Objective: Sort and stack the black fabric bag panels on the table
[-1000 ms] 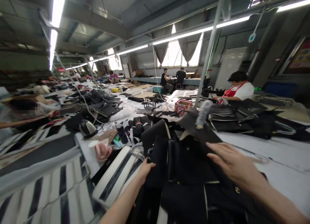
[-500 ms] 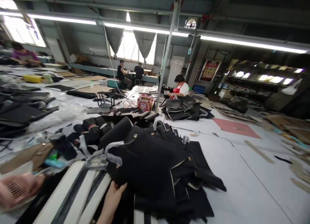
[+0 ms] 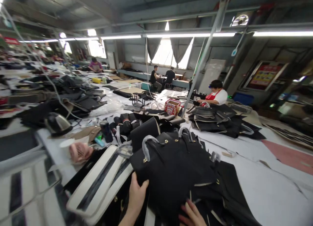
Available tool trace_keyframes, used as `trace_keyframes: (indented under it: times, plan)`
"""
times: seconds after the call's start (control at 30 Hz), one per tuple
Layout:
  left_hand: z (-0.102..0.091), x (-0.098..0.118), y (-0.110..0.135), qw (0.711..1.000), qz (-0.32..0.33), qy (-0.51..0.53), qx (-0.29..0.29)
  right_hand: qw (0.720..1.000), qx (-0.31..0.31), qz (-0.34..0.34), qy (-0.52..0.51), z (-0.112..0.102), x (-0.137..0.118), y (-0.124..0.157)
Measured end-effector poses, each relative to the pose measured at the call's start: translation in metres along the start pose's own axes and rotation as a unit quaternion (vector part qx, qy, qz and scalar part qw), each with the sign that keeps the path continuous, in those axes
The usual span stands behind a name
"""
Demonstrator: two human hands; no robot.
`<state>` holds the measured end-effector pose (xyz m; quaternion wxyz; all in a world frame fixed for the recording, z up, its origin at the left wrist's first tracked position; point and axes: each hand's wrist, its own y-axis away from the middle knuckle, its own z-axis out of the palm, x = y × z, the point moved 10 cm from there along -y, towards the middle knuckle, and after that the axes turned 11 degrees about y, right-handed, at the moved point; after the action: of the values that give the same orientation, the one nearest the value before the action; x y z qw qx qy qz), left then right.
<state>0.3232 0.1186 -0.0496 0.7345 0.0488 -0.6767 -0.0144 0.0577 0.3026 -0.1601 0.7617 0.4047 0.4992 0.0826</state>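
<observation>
A black bag panel [image 3: 171, 170] with a plastic-wrapped handle [image 3: 146, 148] and gold rings lies on top of a heap of similar black pieces. My left hand [image 3: 137, 193] holds this panel at its near left edge, with the thumb on the black material. Lower right, my right hand [image 3: 192, 214] touches the panel's near part, fingers stretched out and slightly blurred. To the left of my left hand lie white pieces with dark stripes [image 3: 97, 183].
A pink fan [image 3: 79, 151], a dark cup [image 3: 106, 131] and an iron-like tool [image 3: 58, 123] stand to the left. Behind the heap are a red patterned box [image 3: 171, 108] and a slanted pole [image 3: 202, 56]. A co-worker in a red apron [image 3: 215, 93] sits beyond another black pile.
The view has swung left, showing more of the room there. My right hand has come into view at the panel's near part. My left hand stays at the panel's left edge.
</observation>
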Motion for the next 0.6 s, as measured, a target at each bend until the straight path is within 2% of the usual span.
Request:
trace_keyframes:
  times: [0.1,0.2,0.27,0.33,0.43,0.5,0.6]
  plan:
    - [0.036,0.022,0.025,0.997,0.026,0.012,-0.072,0.997,-0.057,0.010,-0.056,0.016,-0.010,0.001]
    - [0.065,0.039,0.046,0.988,0.044,0.050,-0.136,0.991,-0.109,0.016,-0.069,0.033,-0.021,0.019]
    - [0.071,0.044,0.054,0.981,0.040,0.109,-0.158,0.990,-0.118,0.019,-0.075,0.035,-0.032,0.032]
    - [0.070,0.039,0.058,0.965,0.016,0.186,-0.186,0.993,-0.095,-0.002,-0.073,0.027,-0.051,0.040]
    - [0.049,0.012,0.069,0.956,-0.050,0.207,-0.199,0.996,-0.031,-0.075,-0.023,0.008,-0.096,0.049]
    - [0.019,-0.015,0.080,0.973,-0.089,0.142,-0.159,0.992,0.017,-0.128,0.009,-0.003,-0.132,0.059]
    - [-0.027,-0.046,0.105,0.988,-0.106,0.017,-0.106,0.974,0.091,-0.205,0.024,-0.015,-0.188,0.082]
